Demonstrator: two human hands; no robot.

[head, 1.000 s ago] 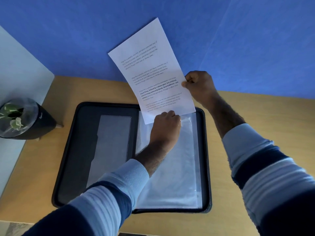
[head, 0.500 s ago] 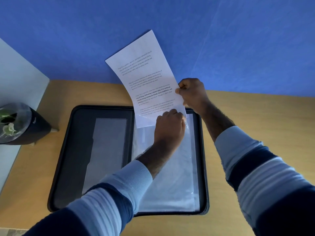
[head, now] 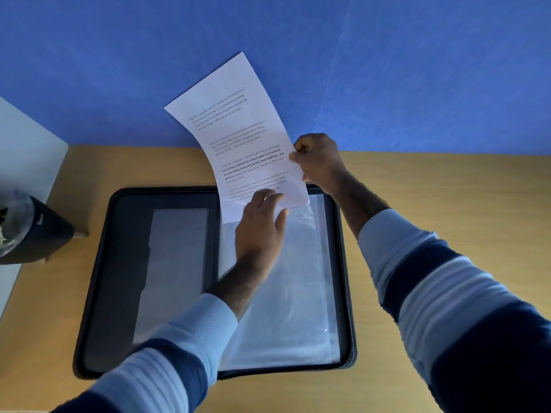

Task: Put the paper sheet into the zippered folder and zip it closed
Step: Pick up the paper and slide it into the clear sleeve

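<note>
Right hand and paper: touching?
Touching. The head view shows the right hand pinching the paper at its right edge, thumb and fingers closed over it.

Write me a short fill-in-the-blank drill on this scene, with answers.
1. The right hand pinches the sheet's ____ edge.
2. The folder lies ____ on the table.
3. The left hand is at the sheet's ____ edge.
4. The wall is ____.

Answers: right; open; bottom; blue
</note>
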